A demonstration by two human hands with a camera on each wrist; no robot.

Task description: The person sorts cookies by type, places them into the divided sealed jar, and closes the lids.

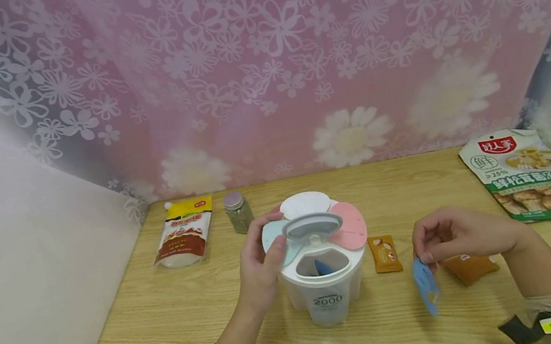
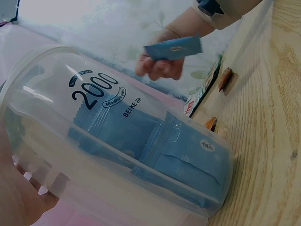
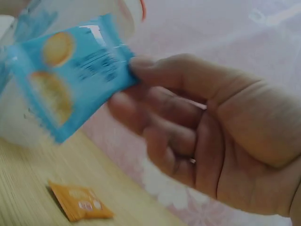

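Note:
A clear lidded storage container (image 1: 330, 312), with petal-shaped lids in white, pink and pale blue, stands upright on the table. My left hand (image 1: 261, 267) grips its left side, the thumb lying on the blue lid. The front grey flap (image 1: 312, 225) is raised. Blue snack packets (image 2: 188, 157) lie inside, seen through the wall in the left wrist view. To the right of the container, my right hand (image 1: 455, 235) pinches another blue snack packet (image 3: 77, 70) by one end between thumb and fingers. Round biscuits are printed on it.
An orange packet (image 1: 385, 254) lies right of the container, and more orange packaging (image 1: 472, 268) sits beneath the right hand. A seasoning pouch (image 1: 185, 234) and a spice jar (image 1: 239, 212) stand back left. A large mushroom-printed bag (image 1: 538, 175) lies back right.

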